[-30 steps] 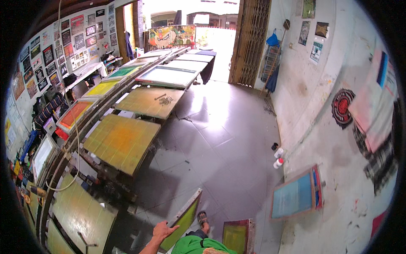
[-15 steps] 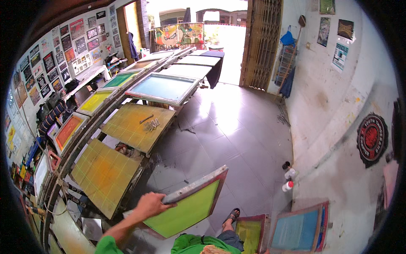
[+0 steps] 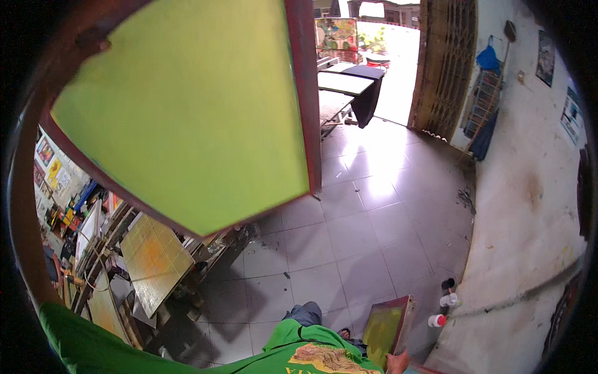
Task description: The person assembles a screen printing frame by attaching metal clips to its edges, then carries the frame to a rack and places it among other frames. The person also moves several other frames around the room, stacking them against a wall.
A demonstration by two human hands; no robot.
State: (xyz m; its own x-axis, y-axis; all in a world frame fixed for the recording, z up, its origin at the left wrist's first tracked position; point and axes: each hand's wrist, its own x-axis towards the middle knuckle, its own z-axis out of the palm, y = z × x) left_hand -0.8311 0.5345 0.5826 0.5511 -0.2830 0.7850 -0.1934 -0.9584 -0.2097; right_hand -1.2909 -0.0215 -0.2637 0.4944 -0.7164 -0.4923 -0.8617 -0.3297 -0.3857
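A large silkscreen frame (image 3: 193, 118) with lime-green mesh and a dark red border is lifted high and fills the upper left. My left arm, in a green sleeve, reaches up along the left rim, and my left hand (image 3: 90, 45) grips the frame's upper left edge, mostly in shadow. At the lower right, a smaller silkscreen frame (image 3: 383, 327) with yellow-green mesh stands tilted near the wall. My right hand (image 3: 397, 361) is closed on its lower right edge; the lower picture edge cuts off part of the hand.
Yellow-stained printing boards (image 3: 152, 255) stand in a row at the left, partly hidden by the raised frame. Small bottles (image 3: 438, 320) are on the tiled floor (image 3: 311, 249) by the right wall. A folding gate (image 3: 443, 62) borders the bright doorway.
My left hand has raised the lime-green frame from low in front of me to the upper left. My right hand now shows on the smaller frame's edge. The view has shifted.
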